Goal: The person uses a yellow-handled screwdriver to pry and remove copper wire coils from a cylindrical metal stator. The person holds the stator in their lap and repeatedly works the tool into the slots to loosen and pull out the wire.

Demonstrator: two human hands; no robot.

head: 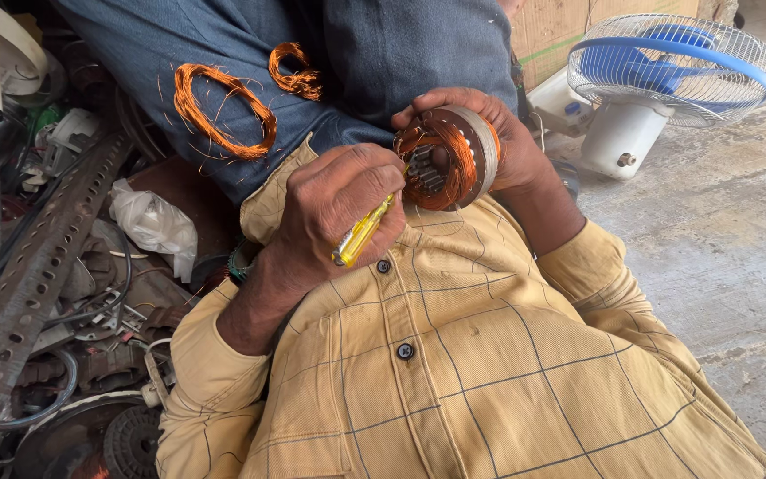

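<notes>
Prying copper winding from a stator at frame centre.
Right hand [498, 146] cups the stator [449, 158]; left hand [334, 208] has fingers clenched on a yellow screwdriver [361, 235]. Best to lever gently, tip angled away from the palm; loose coils [223, 111] lie upper left.

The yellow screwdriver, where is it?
In the head view, the yellow screwdriver sits near the middle, gripped in the left hand, its tip poking into the copper-wound motor ring that the right hand holds.
</notes>
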